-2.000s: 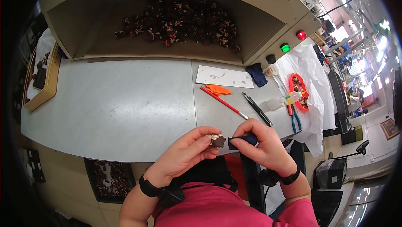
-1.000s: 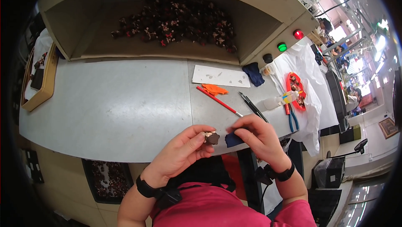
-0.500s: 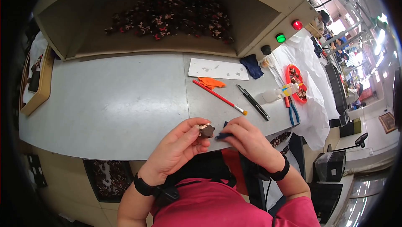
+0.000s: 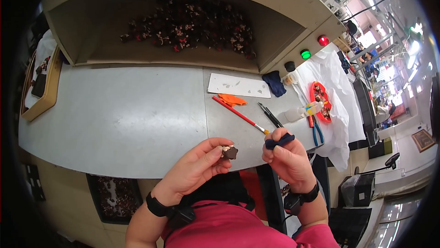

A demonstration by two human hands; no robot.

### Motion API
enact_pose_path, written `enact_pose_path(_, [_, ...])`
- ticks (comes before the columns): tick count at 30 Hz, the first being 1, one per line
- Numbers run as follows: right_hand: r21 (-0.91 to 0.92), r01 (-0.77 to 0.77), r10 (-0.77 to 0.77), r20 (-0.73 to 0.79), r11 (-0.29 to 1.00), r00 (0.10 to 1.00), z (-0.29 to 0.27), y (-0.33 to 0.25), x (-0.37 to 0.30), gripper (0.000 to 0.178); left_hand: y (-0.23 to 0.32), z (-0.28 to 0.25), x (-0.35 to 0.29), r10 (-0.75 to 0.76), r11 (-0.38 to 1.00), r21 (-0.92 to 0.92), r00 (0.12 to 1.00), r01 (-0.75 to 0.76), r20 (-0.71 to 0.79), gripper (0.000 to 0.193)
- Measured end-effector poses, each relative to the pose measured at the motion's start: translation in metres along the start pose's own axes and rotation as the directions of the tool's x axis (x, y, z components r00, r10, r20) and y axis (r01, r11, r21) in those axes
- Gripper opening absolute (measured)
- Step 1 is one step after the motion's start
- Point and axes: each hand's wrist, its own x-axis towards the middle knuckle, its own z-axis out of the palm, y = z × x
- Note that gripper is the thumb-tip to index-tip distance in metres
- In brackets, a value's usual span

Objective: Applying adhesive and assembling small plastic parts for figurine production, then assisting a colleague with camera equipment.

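Between the thumb and fingers of my left hand (image 4: 201, 160) is a small dark brown figurine (image 4: 230, 152) with pale cream parts on top. It is held over the table's front edge. To its right, my right hand (image 4: 288, 158) is raised with the palm turned up, pinching a folded dark blue cloth (image 4: 279, 141) between thumb and fingers. Cloth and figurine are apart. Just beyond the right hand lies a red-handled paintbrush (image 4: 239, 114) with a yellowish tip, and beside it a black craft knife (image 4: 270, 115), partly hidden by the fingers.
A booth opening at the back holds a heap of small dark figurines (image 4: 192, 28). On the table are a white card (image 4: 238, 86), an orange cloth (image 4: 232, 99), a navy cloth (image 4: 274, 84), a clear bottle (image 4: 298, 113), pliers (image 4: 317, 133) and a red tray (image 4: 314, 93). A box (image 4: 54, 81) stands left.
My right hand has moved right and up, away from the figurine, turning palm up with the blue cloth. My left hand still holds the figurine, slightly lower in view.
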Motion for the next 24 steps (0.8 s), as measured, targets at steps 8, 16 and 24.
enact_pose_path(8, [0.161,-0.02,0.026,-0.035,0.987,0.999,0.007,0.012,0.006,0.017,-0.001,0.0,-0.001,0.003,1.0,0.01,1.0,-0.003,0.007,0.032])
enact_pose_path(16, [0.163,-0.101,0.114,-0.075,0.981,0.991,0.01,0.009,0.007,0.019,0.0,0.001,-0.001,0.0,1.0,0.006,1.0,0.0,-0.001,0.032])
enact_pose_path(24, [-0.431,-0.106,0.076,-0.085,0.896,0.993,0.025,0.0,0.002,0.022,0.001,0.001,-0.002,-0.008,1.0,0.019,1.0,0.009,-0.01,0.033])
